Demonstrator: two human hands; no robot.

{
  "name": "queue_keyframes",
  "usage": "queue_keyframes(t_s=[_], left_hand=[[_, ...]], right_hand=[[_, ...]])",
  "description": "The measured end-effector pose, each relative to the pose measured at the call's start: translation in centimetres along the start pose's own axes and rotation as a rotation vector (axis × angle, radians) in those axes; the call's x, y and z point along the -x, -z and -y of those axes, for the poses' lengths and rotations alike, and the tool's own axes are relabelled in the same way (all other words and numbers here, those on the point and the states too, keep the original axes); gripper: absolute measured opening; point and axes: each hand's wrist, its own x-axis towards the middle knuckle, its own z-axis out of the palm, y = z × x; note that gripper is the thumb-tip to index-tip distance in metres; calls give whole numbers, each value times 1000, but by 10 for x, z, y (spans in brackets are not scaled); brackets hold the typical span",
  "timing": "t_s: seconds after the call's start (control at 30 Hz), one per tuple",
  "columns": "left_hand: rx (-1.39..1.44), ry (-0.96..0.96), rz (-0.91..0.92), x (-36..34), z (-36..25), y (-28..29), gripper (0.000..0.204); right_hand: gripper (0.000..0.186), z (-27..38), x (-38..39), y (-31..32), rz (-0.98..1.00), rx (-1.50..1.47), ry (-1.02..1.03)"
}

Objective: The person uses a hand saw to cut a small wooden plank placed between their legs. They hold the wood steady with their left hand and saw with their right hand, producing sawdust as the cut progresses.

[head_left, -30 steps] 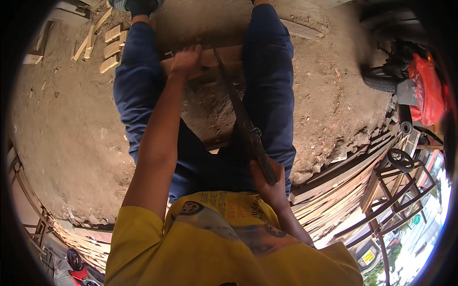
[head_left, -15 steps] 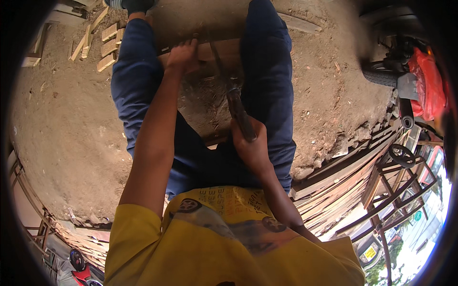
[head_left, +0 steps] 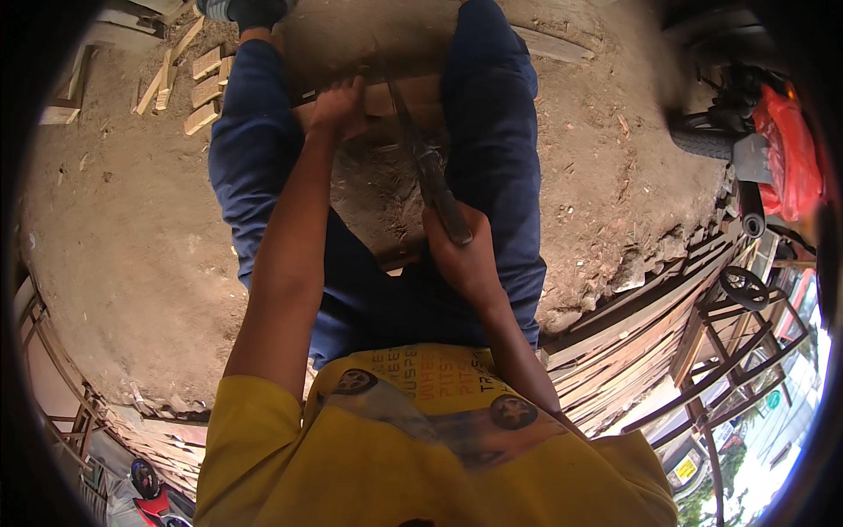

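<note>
A wooden board (head_left: 406, 95) lies crosswise between my lower legs, above the dirt floor. My left hand (head_left: 339, 107) presses on its left part, the fingers bent over the far edge. In my right hand (head_left: 462, 256), closed around the dark handle, is a handsaw (head_left: 432, 180). Its narrow blade points away from me and crosses the board to the right of my left hand. The blade's far tip is faint against the brown ground.
Several short wood blocks (head_left: 206, 90) lie at the far left beside thin sticks (head_left: 158, 83). A loose plank (head_left: 553, 44) rests beyond my right leg. Stacked boards (head_left: 623, 338) are at the right, near a metal frame (head_left: 733, 351) and a red plastic bag (head_left: 786, 154).
My right hand and the saw have moved a little forward, away from my body. My left hand stays on the board.
</note>
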Motion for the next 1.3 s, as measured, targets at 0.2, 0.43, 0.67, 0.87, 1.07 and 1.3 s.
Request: queue_keyframes(t_s=[0.2,0.43,0.67,0.87,1.07,1.3], left_hand=[[60,-22,-19,1,-5,8,83],[-4,-23,-62,2,0,1,84],[50,10,-15,6,-8,9,80],[7,-31,-53,0,-5,14,78],[22,-25,-25,1,-6,3,80],[-52,-41,-35,4,-7,9,81]], right_hand=[[16,5,64,19,-48,13,29],[15,4,29,8,-34,28,59],[15,1,6,14,23,19,-53],[17,2,39,21,-42,26,29],[15,-8,-1,4,-16,22,-22],[18,-12,53,20,-84,43,114]])
